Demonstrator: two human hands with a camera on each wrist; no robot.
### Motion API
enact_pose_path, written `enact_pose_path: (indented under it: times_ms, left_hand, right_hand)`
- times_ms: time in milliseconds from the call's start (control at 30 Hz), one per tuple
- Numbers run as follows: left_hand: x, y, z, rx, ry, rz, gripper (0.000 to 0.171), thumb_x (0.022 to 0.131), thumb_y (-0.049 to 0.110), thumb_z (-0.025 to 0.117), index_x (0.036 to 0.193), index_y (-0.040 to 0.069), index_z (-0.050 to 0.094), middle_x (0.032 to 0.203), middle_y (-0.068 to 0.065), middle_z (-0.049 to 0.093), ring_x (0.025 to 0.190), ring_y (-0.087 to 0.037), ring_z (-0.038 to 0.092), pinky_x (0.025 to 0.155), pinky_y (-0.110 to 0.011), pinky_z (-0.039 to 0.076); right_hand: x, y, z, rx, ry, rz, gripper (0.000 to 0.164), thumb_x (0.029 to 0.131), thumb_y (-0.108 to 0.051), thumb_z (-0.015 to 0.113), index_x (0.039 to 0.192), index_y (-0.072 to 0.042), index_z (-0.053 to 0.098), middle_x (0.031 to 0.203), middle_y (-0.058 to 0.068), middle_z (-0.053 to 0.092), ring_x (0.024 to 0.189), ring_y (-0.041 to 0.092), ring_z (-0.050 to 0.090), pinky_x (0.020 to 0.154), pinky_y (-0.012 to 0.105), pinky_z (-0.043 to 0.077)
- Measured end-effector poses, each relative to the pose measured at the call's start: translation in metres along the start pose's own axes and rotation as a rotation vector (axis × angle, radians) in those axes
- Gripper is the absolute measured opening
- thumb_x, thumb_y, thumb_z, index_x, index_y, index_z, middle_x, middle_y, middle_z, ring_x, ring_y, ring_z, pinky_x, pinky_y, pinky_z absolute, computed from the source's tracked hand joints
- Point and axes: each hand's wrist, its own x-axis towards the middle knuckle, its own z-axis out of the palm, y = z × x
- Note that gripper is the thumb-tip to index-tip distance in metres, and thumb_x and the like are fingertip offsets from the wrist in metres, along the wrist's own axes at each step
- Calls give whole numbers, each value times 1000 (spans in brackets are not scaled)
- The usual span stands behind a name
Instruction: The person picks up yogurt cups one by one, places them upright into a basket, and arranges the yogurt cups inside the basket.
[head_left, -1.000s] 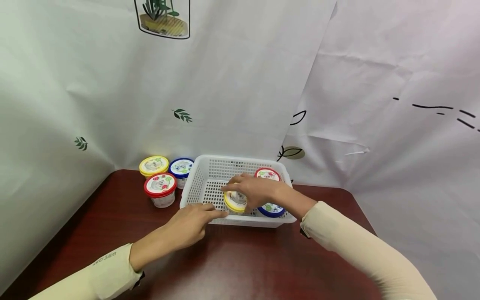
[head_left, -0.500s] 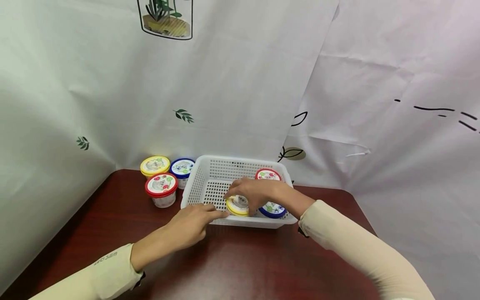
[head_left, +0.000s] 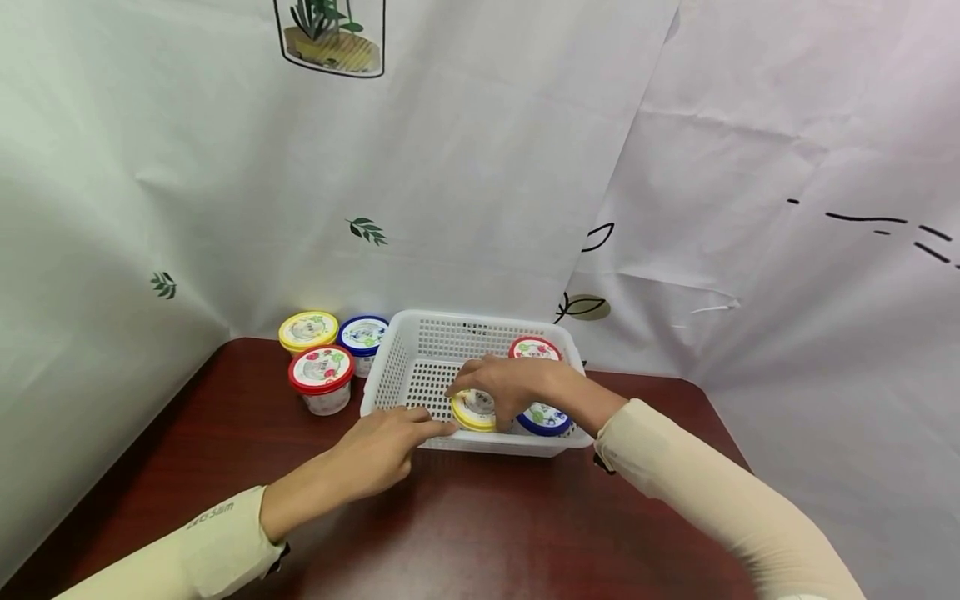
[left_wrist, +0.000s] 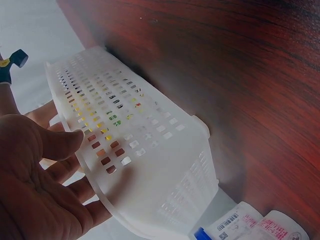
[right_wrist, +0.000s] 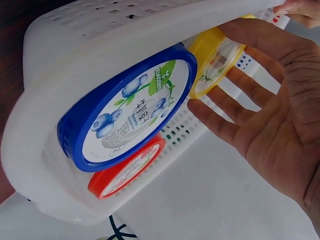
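My right hand grips a yellow-lidded tub inside the white plastic basket, near its front wall. In the right wrist view the thumb lies along the near side of that yellow lid, the fingers across it. To its right in the basket are a blue-lidded tub with blueberries printed on the lid and, behind that, a red-lidded tub. My left hand holds the front rim: the left wrist view has the thumb outside the wall and fingers past the rim.
Left of the basket, a yellow-lidded tub, a red-lidded tub and a blue-lidded tub stand close together on the dark red table. A white printed sheet hangs behind the table.
The right hand and its yellow-lidded tub have come down lower in the basket and slightly right, mostly in the first half second. The left hand stays at the rim.
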Motion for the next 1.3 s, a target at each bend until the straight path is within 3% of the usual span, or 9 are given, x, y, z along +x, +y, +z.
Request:
enact_pose_path:
  times_ms: [800, 1100, 1300]
  left_hand:
    - [-1, 0, -1, 3, 28, 25, 69, 83, -12, 71, 140, 26, 81, 108, -1, 78, 86, -22, 70, 64, -32, 51]
    - [-1, 0, -3, 12, 19, 39, 67, 84, -11, 71, 140, 25, 80, 111, -2, 79, 90, -23, 73, 67, -34, 55]
    - [-1, -5, -3, -31, 23, 90, 63, 90, -9, 69, 142, 24, 79, 105, 1, 77, 85, -17, 68, 73, -32, 56]
  right_hand:
    - [-3, 0, 4, 8, 13, 6, 89, 85, -9, 91, 166, -27, 57, 175, 4, 51, 160, 32, 47, 127, 54, 48]
    - [-6, 3, 7, 20, 26, -6, 89, 86, -11, 90, 167, -27, 56, 176, 4, 49, 160, 32, 46, 126, 54, 47]
    - [-10, 6, 7, 19, 43, -27, 88, 87, -11, 89, 167, -26, 56, 175, 6, 51, 162, 32, 46, 129, 56, 45]
